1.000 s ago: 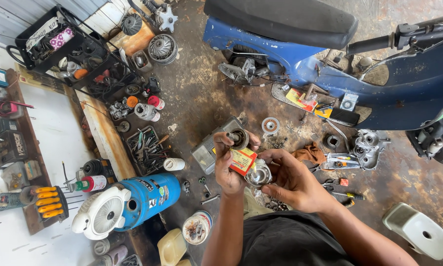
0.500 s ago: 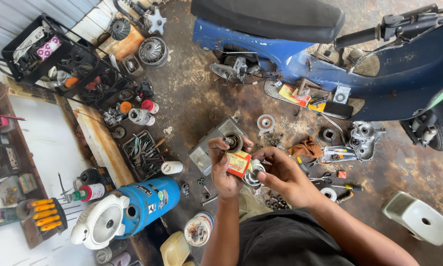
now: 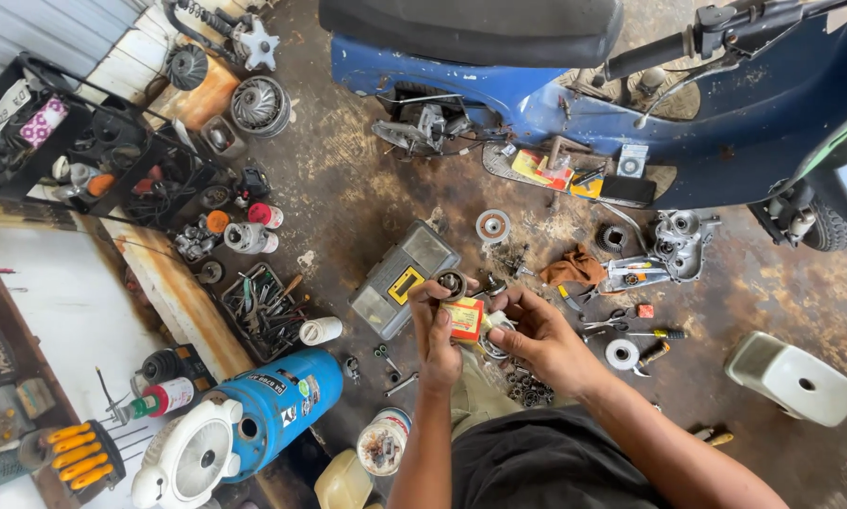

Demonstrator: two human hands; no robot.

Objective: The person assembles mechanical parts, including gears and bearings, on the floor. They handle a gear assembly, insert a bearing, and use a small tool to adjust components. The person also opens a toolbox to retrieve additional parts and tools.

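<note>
Red and yellow cardboard marks the small box [image 3: 465, 319] held low in the middle of the view, pinched between both hands above the person's lap. Left hand [image 3: 439, 332] wraps its fingers closed around the box's left side, thumb up near a round metal bearing [image 3: 451, 282] that sits at its fingertips. Right hand [image 3: 535, 336] closes on the box's right edge, its fingers also curled against a shiny metal part [image 3: 495, 325] just beside the box; what that part is cannot be told.

Below the hands lie scattered nuts [image 3: 521, 387] on the stained concrete floor [image 3: 348, 203]. To the left stands a blue cylinder tank [image 3: 273, 405] with a white fan housing [image 3: 186, 460], and a white tin [image 3: 383, 441] sits near it. Just beyond the hands rests a grey tool case [image 3: 400, 280] with a yellow label. Right of it, an orange rag [image 3: 574, 270], pliers [image 3: 604, 323], a roll of tape [image 3: 621, 354] and a metal engine cover [image 3: 680, 241] lie spread apart. A white plastic stool [image 3: 794, 378] stands at the right. Farther left, a tray of loose tools [image 3: 263, 309] sits by spray cans [image 3: 251, 237] and a black crate [image 3: 61, 132]. Farthest off, a blue motorbike [image 3: 574, 90] with a black seat stretches across the top.
</note>
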